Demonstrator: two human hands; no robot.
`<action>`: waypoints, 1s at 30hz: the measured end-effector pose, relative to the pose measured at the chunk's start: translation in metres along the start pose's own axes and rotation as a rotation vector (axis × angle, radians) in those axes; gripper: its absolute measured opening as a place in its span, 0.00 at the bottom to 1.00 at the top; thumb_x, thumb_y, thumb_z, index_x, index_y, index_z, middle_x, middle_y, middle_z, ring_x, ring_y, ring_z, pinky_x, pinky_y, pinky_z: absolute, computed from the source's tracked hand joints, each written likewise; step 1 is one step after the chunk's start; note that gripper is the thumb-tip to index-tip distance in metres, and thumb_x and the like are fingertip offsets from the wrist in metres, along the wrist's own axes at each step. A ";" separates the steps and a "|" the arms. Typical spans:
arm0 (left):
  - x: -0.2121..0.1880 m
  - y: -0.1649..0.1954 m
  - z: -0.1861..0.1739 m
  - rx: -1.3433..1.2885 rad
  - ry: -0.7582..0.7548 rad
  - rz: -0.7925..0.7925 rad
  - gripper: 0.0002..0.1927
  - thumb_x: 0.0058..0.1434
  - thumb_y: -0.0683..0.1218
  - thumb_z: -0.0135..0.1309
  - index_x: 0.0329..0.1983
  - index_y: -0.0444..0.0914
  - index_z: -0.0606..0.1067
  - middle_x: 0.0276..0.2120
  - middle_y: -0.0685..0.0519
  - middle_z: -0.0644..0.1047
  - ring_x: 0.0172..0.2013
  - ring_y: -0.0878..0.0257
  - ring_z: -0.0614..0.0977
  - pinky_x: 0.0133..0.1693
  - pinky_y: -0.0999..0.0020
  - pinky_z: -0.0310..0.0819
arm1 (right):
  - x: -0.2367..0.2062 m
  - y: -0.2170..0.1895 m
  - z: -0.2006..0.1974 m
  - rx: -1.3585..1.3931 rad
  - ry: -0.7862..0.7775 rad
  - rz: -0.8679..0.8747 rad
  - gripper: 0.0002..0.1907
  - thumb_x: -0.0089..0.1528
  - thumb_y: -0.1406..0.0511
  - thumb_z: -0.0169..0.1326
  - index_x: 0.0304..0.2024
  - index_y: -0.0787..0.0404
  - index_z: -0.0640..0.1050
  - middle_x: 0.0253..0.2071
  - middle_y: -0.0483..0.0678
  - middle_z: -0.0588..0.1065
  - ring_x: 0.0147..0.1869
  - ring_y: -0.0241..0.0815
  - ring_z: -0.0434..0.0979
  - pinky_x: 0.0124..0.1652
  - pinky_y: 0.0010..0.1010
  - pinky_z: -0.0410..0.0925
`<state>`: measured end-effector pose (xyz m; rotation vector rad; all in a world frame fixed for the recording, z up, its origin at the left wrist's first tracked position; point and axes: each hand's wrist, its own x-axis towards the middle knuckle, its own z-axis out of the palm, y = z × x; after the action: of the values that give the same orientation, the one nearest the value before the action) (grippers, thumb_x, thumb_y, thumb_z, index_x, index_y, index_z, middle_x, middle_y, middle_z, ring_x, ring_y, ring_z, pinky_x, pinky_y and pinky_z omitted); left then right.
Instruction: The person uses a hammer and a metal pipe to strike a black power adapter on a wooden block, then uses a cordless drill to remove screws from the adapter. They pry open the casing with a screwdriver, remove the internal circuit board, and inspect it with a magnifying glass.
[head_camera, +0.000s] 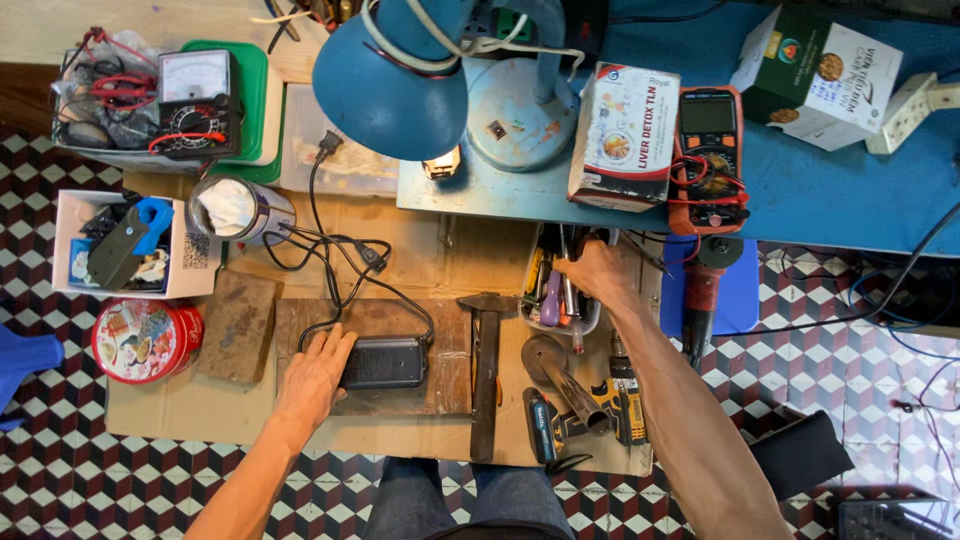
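Black rectangular power adapter (384, 362), lying flat on a worn wooden board at lower centre-left of the frame, short end touched by the flat, spread left hand (315, 375), black cord looping up toward the upper left. Clear plastic tool tray (560, 300) just right of centre, packed with screwdrivers standing on end, coloured handles among them, right hand (597, 272) reaching in from above, fingers curled among the handles.
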<state>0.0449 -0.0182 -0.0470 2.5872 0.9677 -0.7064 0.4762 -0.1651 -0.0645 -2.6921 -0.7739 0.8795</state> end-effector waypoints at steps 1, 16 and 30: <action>0.000 -0.001 0.000 -0.008 0.002 0.001 0.51 0.43 0.37 0.71 0.68 0.44 0.58 0.72 0.48 0.58 0.69 0.51 0.62 0.58 0.56 0.67 | 0.000 -0.002 0.002 -0.021 -0.016 -0.004 0.28 0.52 0.49 0.60 0.48 0.59 0.83 0.47 0.63 0.79 0.53 0.64 0.80 0.54 0.47 0.71; -0.001 -0.003 -0.003 -0.035 -0.073 -0.020 0.49 0.48 0.37 0.68 0.71 0.46 0.56 0.75 0.50 0.53 0.72 0.51 0.59 0.61 0.56 0.66 | -0.072 0.077 0.005 0.398 -0.004 0.304 0.26 0.59 0.61 0.57 0.54 0.72 0.74 0.33 0.56 0.83 0.25 0.42 0.81 0.28 0.33 0.75; -0.004 0.004 -0.008 -0.058 -0.042 -0.003 0.49 0.45 0.39 0.70 0.69 0.46 0.58 0.73 0.49 0.56 0.70 0.51 0.62 0.59 0.56 0.69 | -0.064 0.055 0.022 0.451 0.043 0.141 0.16 0.63 0.58 0.56 0.49 0.58 0.82 0.28 0.51 0.81 0.22 0.35 0.76 0.25 0.29 0.69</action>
<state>0.0471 -0.0198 -0.0380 2.5121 0.9649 -0.7193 0.4424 -0.2453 -0.0704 -2.3724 -0.3267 0.8966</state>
